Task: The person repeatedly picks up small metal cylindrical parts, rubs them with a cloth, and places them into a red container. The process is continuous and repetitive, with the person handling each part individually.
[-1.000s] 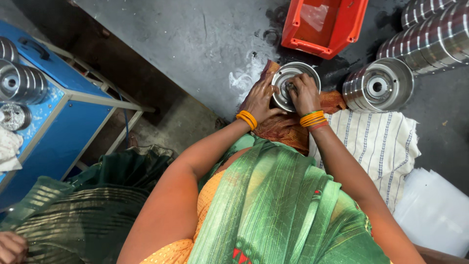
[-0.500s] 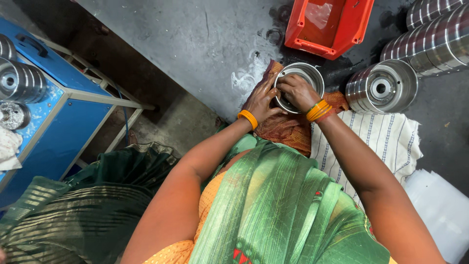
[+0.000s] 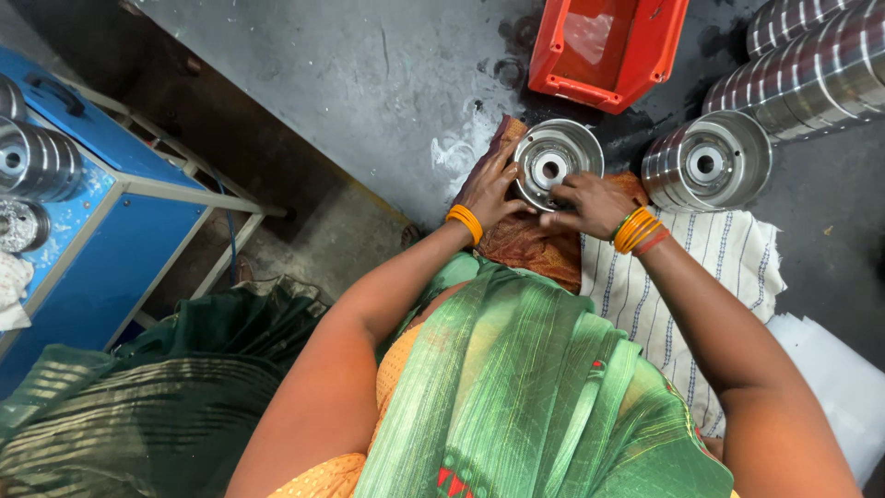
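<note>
On a rust-brown cloth (image 3: 516, 244) spread over the grey floor (image 3: 350, 83), a round metal part (image 3: 556, 164) sits between both hands. It is a shallow, shiny steel disc with a raised rim, stepped rings inside and a bright hole at its centre. Its flat open face is turned up toward the camera, so its axis runs roughly straight up from the floor; being round, it shows no long side.

The left hand (image 3: 490, 187) presses against the disc's left edge, fingers spread and curved around the rim. The right hand (image 3: 595, 203) lies at the lower right edge, fingers bent and pinched together at the rim; whether they grip something small there cannot be told. Orange bangles (image 3: 636, 231) ring the right wrist and an orange bangle (image 3: 464, 222) rings the left.

Just beyond the disc, nearly touching its far rim, stands a red plastic bin (image 3: 608, 46). To the right, near but apart, lies a stack of similar steel parts (image 3: 705, 166) on its side, with longer rows (image 3: 811, 65) behind it. A striped white cloth (image 3: 682, 267) lies under the right forearm. To the disc's left the floor is bare and open as far as a blue metal stand (image 3: 111, 212), well apart, which carries more steel parts (image 3: 37, 159)
</note>
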